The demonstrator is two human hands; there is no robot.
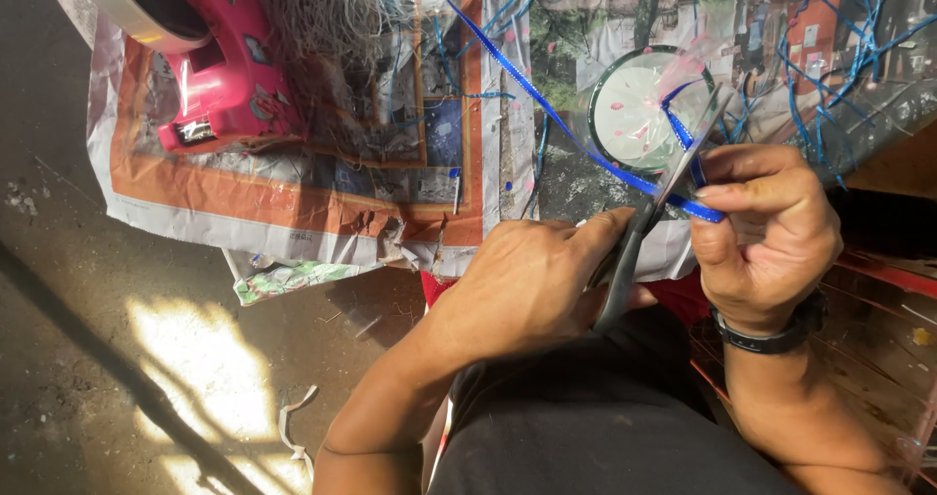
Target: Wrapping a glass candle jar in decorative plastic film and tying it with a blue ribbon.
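Dark clothing over the person's lap fills the bottom of the view, with both forearms rising from it. Left hand (522, 285) is closed around the handles of a pair of scissors (644, 226), its grip fully wrapped and the thumb lying along the upper handle. Scissor blades point up and to the right, slightly parted, with the blue ribbon (586, 144) lying against them. Right hand (766, 236), wearing a black wristband (771, 337), has its grip pinched shut on the ribbon's end between thumb and forefinger, just beside the blades. From that pinch the ribbon runs taut up and to the left across the sheet of clear plastic wrap (683, 26), which carries further loose blue ribbon strands at the upper right. Under the wrap sits a round white item with pink dots and a dark rim (634, 104), just above the scissor tips. Spread newspaper (293, 192) covers the floor (88, 309) beneath everything. A pink tape dispenser (224, 65) rests on the newspaper at upper left, well apart from both hands. A pale scrap strip (293, 427) lies on the sunlit floor at lower left.
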